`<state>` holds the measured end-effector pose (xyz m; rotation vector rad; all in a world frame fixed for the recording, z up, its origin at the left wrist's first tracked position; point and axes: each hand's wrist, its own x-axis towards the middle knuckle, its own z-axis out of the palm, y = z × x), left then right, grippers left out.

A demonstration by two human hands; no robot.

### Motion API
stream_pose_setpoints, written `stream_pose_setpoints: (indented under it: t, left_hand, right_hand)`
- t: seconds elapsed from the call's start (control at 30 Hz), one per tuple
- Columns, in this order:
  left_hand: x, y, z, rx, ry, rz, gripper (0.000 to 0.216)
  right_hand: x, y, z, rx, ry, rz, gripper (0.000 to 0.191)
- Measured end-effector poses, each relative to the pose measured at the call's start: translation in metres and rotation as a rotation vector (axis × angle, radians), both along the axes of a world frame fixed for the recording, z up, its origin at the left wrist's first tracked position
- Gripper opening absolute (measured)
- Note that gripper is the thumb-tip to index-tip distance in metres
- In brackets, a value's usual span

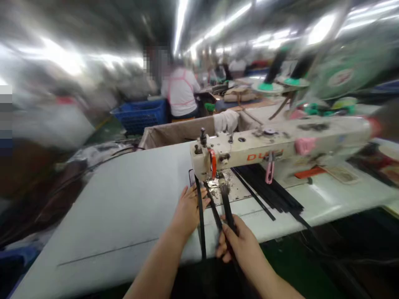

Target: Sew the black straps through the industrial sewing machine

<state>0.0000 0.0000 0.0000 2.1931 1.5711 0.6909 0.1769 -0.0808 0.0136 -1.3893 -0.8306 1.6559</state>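
A sewing machine (230, 153) with a pale body stands over the white table. My left hand (187, 209) lies near its needle, fingers stretched out and slightly apart. One narrow black strap (201, 226) crosses over the fingers of that hand. A second black strap (213, 209) runs from beside its fingertips toward my right hand (237, 238). My right hand is closed around black strap (228, 209), whose far end reaches the needle plate. Its fingers curl underneath. Several more black straps (264, 189) lie in a bundle under the machine arm.
The white tabletop (137, 199) spreads to the left. Behind it stands a cloth-lined bin (174, 135) with a white cloth (226, 120) over its edge. Farther back are a blue crate (140, 116) and a seated person (182, 91). Thread cones (274, 68) stand behind the machine.
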Motion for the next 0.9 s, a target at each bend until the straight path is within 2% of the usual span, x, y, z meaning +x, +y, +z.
stream_pose_setpoints:
  t: [0.13, 0.23, 0.37, 0.6, 0.9]
  left_hand:
    - [0.0, 0.001, -0.004, 0.032, 0.002, -0.009, 0.035]
    - [0.0, 0.004, -0.008, 0.085, 0.018, -0.017, 0.032]
    - [0.0, 0.008, -0.014, 0.134, 0.034, -0.019, 0.029]
    - [-0.001, 0.009, -0.015, 0.184, 0.023, -0.034, 0.027]
    - [0.0, 0.007, -0.016, 0.266, -0.018, -0.056, 0.026]
  right_hand:
    - [0.015, 0.0, 0.001, 0.027, 0.02, -0.009, 0.056]
    - [0.025, -0.001, -0.001, 0.029, 0.052, -0.079, 0.062]
    - [0.033, -0.005, 0.002, 0.025, 0.08, -0.111, 0.059]
    - [0.033, -0.01, 0.015, -0.038, 0.121, -0.111, 0.047]
    - [0.032, -0.013, 0.013, -0.094, 0.119, -0.105, 0.061]
